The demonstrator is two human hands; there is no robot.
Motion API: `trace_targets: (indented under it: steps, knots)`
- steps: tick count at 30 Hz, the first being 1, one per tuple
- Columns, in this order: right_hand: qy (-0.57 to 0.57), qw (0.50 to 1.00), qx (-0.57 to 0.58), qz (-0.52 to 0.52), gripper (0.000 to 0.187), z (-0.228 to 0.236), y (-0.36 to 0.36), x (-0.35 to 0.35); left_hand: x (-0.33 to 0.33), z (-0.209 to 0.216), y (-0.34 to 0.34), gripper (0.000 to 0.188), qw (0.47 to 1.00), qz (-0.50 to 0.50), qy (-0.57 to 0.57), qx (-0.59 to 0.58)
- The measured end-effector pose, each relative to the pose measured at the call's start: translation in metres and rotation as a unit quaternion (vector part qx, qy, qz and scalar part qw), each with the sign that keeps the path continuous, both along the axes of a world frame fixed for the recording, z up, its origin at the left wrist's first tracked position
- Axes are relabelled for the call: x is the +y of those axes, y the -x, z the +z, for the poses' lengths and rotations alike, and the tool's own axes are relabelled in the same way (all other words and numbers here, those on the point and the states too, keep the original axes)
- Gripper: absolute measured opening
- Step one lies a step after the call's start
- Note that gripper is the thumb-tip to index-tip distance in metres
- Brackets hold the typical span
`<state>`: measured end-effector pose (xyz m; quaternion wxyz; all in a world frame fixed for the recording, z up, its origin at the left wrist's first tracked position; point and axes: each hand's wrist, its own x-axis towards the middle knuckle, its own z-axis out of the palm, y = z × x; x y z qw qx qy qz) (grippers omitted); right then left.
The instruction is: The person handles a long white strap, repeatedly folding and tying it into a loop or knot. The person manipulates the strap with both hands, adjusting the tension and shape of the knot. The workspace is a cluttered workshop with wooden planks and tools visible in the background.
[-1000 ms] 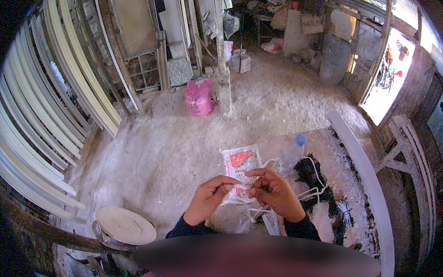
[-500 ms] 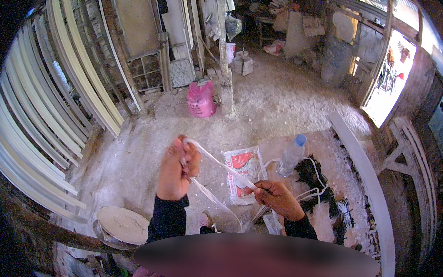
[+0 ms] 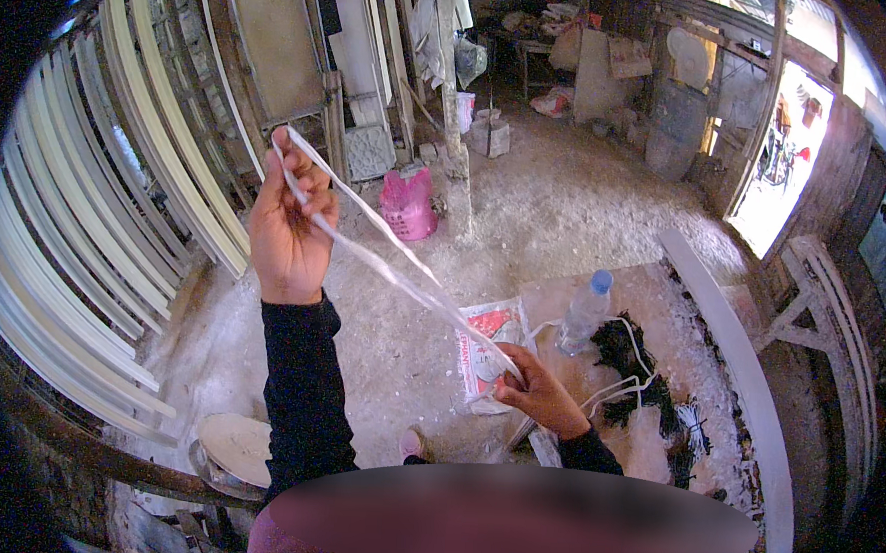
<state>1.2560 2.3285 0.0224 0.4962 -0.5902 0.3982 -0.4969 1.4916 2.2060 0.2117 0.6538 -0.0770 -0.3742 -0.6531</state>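
Note:
A long white cord (image 3: 409, 288) stretches slantwise between my hands. My left hand (image 3: 293, 231) is raised at the left, its fingers curled with the cord looped over their tips. From that loop, a second strand runs down toward the right. Lower down at the right, my right hand (image 3: 549, 393) pinches the cord between thumb and fingers. Under the cord lies a flat white-and-red printed bag (image 3: 481, 381). Beside my right hand, more white cord (image 3: 612, 389) trails over a low board toward a clear bottle (image 3: 583, 319) with a blue cap.
Black fibre (image 3: 616, 351) and a bundle of thin pale strands (image 3: 691, 428) lie on the board at the right. A round pale basin (image 3: 236, 444) sits at the lower left. Long pale mouldings (image 3: 84, 248) lean at the left. A pink bag (image 3: 408, 210) stands by a post (image 3: 452, 107).
My left hand has risen and moved left, drawing the cord into a longer stretch. My right hand stays in nearly the same place, still pinching the cord.

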Motion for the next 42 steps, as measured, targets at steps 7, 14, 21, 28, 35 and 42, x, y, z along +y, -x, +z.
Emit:
trace_targets:
  steps: [7,14,21,28,35,42]
  knots:
    - [-0.006,0.976,0.218,0.029,0.061,-0.012,-0.011,-0.020,0.000,0.044,0.027,0.025,0.992,-0.123,-0.003,-0.013]
    - [-0.004,0.986,0.161,0.047,0.057,-0.017,-0.021,-0.018,-0.001,0.085,0.040,0.025,0.994,-0.039,0.069,-0.074]
    - [0.062,0.967,0.196,0.152,0.047,-0.028,-0.045,-0.020,-0.012,0.097,0.059,0.026,0.991,0.038,0.095,-0.085]
    - [0.041,0.985,0.074,0.153,0.028,-0.033,-0.049,-0.012,-0.040,0.107,0.052,0.023,0.990,0.135,0.012,-0.047]
    - [-0.007,0.990,0.062,0.130,0.034,-0.027,-0.028,-0.011,-0.075,0.119,-0.015,0.017,0.958,0.249,0.020,-0.142]
    - [-0.118,0.953,-0.114,0.254,0.037,-0.015,-0.005,-0.010,-0.104,0.124,-0.068,0.024,0.912,0.294,-0.066,-0.279]
